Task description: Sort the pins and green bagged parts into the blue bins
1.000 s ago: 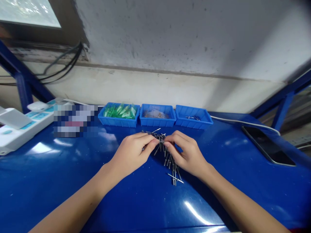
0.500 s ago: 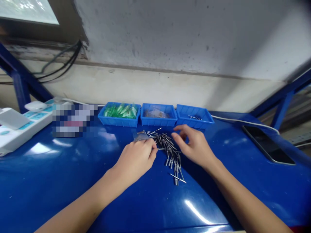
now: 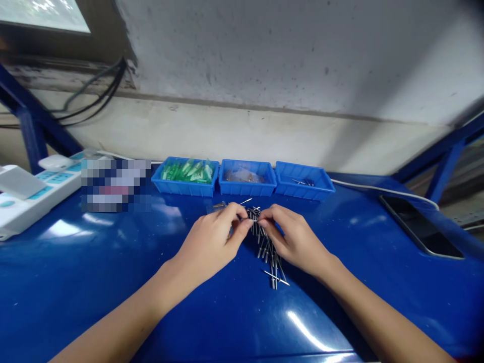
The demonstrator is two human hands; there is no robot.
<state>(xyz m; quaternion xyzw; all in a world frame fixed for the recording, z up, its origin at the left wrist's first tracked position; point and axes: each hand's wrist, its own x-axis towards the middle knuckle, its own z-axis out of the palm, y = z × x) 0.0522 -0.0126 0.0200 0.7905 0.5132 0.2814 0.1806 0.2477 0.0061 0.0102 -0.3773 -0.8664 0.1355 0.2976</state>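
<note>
Moved since the earlier frame: right hand [image 3: 297,237], brought across to meet the left hand [image 3: 212,234] over the metal pin pile [image 3: 274,259], which serves as landmark below.

Nearest: blue table [image 3: 181,322], glossy, carrying the pile; two crossed pins at the pile's near end.

Left hand: thumb and forefinger closed in a pinch on one end of a slim metal pin [image 3: 255,220]; stands at the pile's left.

Right hand: fingertips pinched at the pin's other end, thumb and forefinger closed; stands at the pile's right.

Clear bag [image 3: 217,206]: left of the pile, partly hidden behind the left hand.

Phone [image 3: 421,227]: dark screen up, well to the pile's right.

Power strip [image 3: 22,214]: white, well to the pile's left.

Beyond the pile, three blue bins in a row: left bin [image 3: 185,188], green packets [image 3: 191,171]; middle bin [image 3: 247,189], clear plastic, contents indistinct; right bin [image 3: 306,192], a few pins.

Farthest: wall [image 3: 245,60], grey above, cream below.
</note>
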